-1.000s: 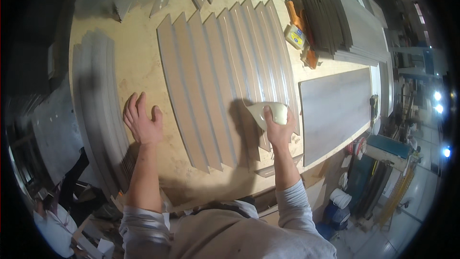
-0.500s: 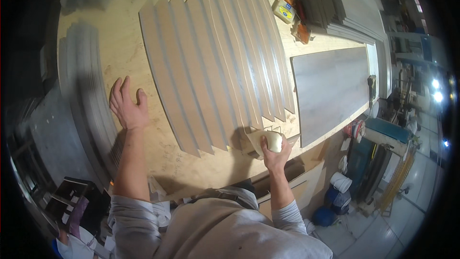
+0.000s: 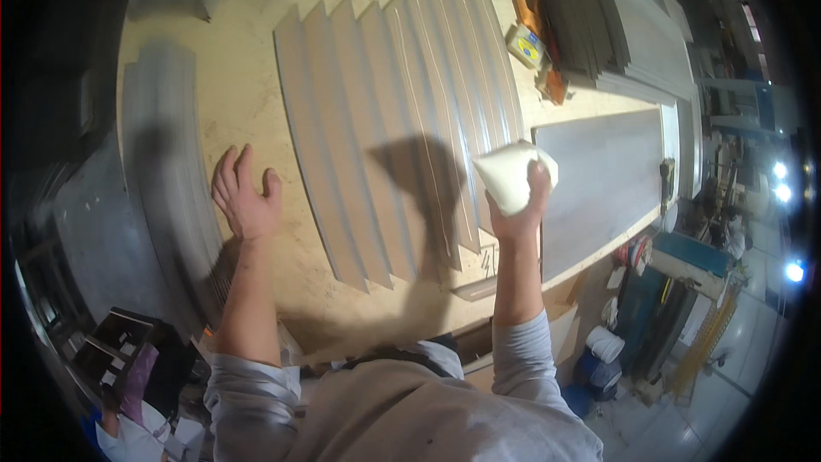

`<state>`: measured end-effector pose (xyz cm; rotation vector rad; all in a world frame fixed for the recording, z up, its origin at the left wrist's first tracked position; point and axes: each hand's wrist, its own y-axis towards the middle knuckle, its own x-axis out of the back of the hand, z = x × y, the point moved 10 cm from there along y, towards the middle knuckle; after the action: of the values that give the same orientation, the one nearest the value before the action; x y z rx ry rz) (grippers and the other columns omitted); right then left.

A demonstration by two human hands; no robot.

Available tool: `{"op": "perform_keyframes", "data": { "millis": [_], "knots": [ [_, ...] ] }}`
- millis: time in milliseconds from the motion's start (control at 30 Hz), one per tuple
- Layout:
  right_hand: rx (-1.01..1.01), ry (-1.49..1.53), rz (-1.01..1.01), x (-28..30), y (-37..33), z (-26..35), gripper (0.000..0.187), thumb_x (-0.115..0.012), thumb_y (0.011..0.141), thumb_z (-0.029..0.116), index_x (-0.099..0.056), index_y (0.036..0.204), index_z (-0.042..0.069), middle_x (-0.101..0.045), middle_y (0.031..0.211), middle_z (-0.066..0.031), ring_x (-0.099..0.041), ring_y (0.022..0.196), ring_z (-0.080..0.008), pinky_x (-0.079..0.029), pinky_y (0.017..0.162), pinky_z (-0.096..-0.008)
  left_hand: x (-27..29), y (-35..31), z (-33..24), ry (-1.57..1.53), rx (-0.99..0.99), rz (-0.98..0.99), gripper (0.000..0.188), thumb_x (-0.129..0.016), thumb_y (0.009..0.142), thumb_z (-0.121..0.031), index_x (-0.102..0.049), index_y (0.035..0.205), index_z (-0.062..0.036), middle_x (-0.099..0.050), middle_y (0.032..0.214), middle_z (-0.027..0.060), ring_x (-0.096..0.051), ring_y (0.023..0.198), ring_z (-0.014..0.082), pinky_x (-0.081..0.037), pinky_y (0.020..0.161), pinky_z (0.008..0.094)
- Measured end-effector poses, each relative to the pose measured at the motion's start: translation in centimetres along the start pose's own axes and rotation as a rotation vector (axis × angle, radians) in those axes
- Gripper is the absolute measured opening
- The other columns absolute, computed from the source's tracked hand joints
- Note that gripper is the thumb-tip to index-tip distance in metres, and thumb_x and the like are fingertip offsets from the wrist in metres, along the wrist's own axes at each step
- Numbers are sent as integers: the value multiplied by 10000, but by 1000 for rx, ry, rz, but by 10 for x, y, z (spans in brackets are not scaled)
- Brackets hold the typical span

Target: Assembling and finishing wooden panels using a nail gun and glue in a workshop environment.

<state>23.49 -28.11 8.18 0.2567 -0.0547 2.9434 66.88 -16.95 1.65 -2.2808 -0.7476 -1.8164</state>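
My right hand (image 3: 523, 216) is wrapped around a white squeeze bottle (image 3: 506, 175), held tilted above the right side of the overlapping brown boards (image 3: 346, 141). The bottle and hand cast a dark shadow across those boards. They lie fanned in a row, with greyish bands along their edges. Thin pale lines, which look like glue beads, run lengthwise along several of the boards toward the right. My left hand (image 3: 250, 201) rests near the bare wooden tabletop just left of the boards, fingers spread and holding nothing.
At the left lies a long stack of grey panels (image 3: 162, 137). A flat grey board (image 3: 603, 175) sits at the right table edge, with more stacked grey panels (image 3: 650, 43) beyond. Nearby are a yellowish block-like item (image 3: 525, 45) and an orange tool (image 3: 523, 4). A white bucket (image 3: 605, 344) stands below.
My right hand has lifted the bottle from the boards' near edge and carried it farther away and to the right. My left hand keeps its place beside the boards; the whole view has shifted slightly.
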Motion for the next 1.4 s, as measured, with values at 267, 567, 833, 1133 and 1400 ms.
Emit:
{"op": "perform_keyframes", "data": {
  "millis": [267, 567, 833, 1133, 1400],
  "knots": [
    [-29, -167, 5, -135, 94, 13, 388, -739, 884, 344, -690, 1061, 2, -687, 944, -75, -620, 863, -164, -503, 783, -334, 4, 2, 0, -41, 19, 16, 551, -643, 866, -292, -546, 1376, -109, -444, 1463, 100, -365, 1390, 308, -250, 1161, 491],
    [71, -374, 20, -208, 152, 11, 438, -777, 848, 422, -712, 964, 4, -702, 845, -85, -644, 801, -164, -507, 755, -340, 4, 8, 1, -43, 57, 63, 546, -644, 861, -290, -553, 1366, -103, -437, 1445, 108, -349, 1388, 309, -253, 1162, 492],
    [117, -329, -22, -197, 140, 6, 407, -806, 836, 349, -696, 997, -9, -708, 876, -90, -655, 811, -169, -521, 750, -340, 9, 8, -1, -72, 43, 44, 564, -672, 838, -279, -554, 1354, -87, -451, 1424, 106, -365, 1374, 312, -251, 1159, 501],
    [-24, -351, -2, -124, 46, 4, 334, -824, 809, 289, -698, 922, 1, -713, 833, -95, -666, 768, -168, -537, 735, -332, 9, 4, -1, -80, 50, 39, 545, -656, 867, -231, -539, 1385, -106, -449, 1455, 102, -373, 1385, 308, -248, 1161, 479],
    [-63, -487, 38, -43, -47, -9, 330, -841, 798, 246, -693, 943, -10, -699, 802, -97, -652, 739, -155, -529, 698, -317, 2, 3, -5, -57, 32, 47, 539, -634, 889, -271, -529, 1393, -115, -443, 1451, 102, -358, 1390, 299, -245, 1169, 484]
  ]
}}
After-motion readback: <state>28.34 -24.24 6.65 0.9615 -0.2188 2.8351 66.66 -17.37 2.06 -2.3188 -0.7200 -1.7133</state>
